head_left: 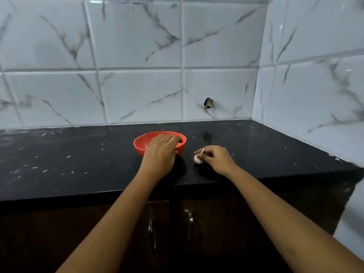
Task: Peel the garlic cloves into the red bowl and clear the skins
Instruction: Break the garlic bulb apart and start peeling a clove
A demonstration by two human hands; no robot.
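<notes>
A red bowl (140, 144) sits on the black countertop (78, 160) near the middle. My left hand (160, 154) lies over its right half, fingers curled over the far rim and thumb against the near wall, gripping the bowl. Its inside is mostly hidden by the hand. To the right, a white garlic bulb (197, 159) rests on the counter with its stalk pointing up. My right hand (217, 159) pinches that stalk between thumb and fingers.
White marbled tiles cover the back wall and the right wall, which meet in a corner. A dark hole (208, 103) breaks the back tile. Pale flecks dot the counter. Two cabinet handles (190, 219) hang below the front edge.
</notes>
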